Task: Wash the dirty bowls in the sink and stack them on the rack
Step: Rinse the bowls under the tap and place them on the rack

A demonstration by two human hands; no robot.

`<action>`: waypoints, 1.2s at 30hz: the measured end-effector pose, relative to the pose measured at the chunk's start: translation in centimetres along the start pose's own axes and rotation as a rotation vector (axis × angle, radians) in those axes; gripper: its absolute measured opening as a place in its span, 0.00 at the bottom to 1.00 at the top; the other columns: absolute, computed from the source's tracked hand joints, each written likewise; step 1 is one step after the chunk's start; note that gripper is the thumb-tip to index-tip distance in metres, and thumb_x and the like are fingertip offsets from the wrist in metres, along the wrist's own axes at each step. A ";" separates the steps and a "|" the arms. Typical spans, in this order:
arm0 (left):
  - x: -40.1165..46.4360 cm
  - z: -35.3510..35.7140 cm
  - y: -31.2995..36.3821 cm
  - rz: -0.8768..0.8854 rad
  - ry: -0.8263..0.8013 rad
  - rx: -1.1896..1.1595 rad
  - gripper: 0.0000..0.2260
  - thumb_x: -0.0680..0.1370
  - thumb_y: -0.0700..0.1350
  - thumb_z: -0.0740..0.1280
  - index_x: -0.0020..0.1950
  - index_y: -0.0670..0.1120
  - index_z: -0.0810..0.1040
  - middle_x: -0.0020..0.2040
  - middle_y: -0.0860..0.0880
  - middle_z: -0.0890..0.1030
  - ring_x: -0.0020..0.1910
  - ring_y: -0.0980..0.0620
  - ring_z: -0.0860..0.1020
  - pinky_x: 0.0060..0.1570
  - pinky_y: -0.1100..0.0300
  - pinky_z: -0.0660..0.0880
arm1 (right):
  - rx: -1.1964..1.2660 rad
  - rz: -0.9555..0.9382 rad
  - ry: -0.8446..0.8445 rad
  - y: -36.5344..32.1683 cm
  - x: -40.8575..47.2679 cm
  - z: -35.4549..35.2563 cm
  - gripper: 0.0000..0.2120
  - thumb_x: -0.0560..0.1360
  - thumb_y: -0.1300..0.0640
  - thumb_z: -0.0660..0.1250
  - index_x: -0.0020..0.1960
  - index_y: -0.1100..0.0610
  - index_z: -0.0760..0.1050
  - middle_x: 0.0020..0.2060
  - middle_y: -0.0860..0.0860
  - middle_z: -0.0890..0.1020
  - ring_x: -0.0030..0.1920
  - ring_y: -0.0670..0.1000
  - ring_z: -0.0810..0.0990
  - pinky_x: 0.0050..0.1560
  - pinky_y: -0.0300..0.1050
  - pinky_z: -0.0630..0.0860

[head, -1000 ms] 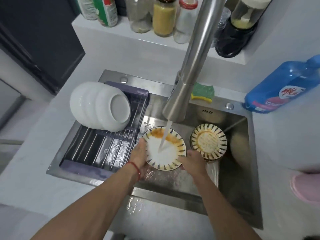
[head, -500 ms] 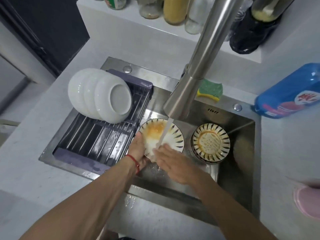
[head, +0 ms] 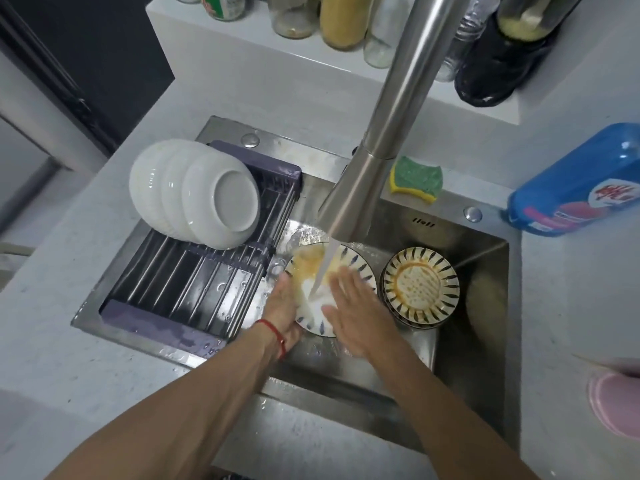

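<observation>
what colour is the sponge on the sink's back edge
The wavy-edged sponge is green on top with a yellow layer beneath, seen best in the head view.

Right hand [head: 356,313] off the rim of the striped bowl [head: 349,261], now flat inside it, fingers spread under the water stream [head: 320,271]. Orange residue thinner, pushed toward the bowl's far side

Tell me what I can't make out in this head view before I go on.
- How many dirty bowls are stacked: only the top one shows.
- Left hand fingers: behind the held bowl.
- Right hand fingertips: motion-blurred.
- Pink object: cut by right edge.
- Jars on ledge: tops cropped.
</observation>
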State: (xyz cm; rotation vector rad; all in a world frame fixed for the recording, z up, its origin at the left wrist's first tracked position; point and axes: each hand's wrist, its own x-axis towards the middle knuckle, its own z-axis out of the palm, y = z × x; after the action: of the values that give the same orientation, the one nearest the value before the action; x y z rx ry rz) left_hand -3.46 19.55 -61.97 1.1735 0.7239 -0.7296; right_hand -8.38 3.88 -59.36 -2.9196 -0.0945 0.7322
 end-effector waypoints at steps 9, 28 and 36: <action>-0.1 -0.6 0.9 0.011 -0.003 -0.111 0.30 0.84 0.65 0.49 0.69 0.46 0.77 0.62 0.37 0.83 0.59 0.38 0.84 0.55 0.43 0.83 | 0.167 -0.329 -0.015 -1.3 -2.8 -1.5 0.25 0.88 0.43 0.43 0.84 0.45 0.47 0.81 0.41 0.44 0.79 0.43 0.40 0.75 0.36 0.28; -2.2 -0.1 0.3 -0.013 0.031 -0.160 0.25 0.86 0.60 0.54 0.75 0.45 0.70 0.59 0.37 0.84 0.55 0.39 0.85 0.47 0.47 0.85 | 0.307 0.026 -0.013 -4.1 4.0 -1.3 0.29 0.86 0.42 0.46 0.84 0.51 0.50 0.84 0.53 0.49 0.83 0.55 0.40 0.80 0.56 0.35; 1.8 -2.8 0.3 0.122 0.106 0.173 0.30 0.76 0.74 0.58 0.64 0.54 0.80 0.60 0.44 0.85 0.58 0.41 0.84 0.60 0.37 0.80 | 0.130 -0.232 0.226 0.0 -3.0 3.1 0.37 0.81 0.57 0.66 0.84 0.44 0.51 0.83 0.45 0.53 0.82 0.49 0.50 0.81 0.51 0.47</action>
State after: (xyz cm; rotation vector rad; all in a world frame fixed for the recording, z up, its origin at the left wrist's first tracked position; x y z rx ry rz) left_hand -2.50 22.10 -63.86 1.4101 0.6805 -0.6404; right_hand -12.49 3.98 -60.72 -2.7804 -0.3417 0.3568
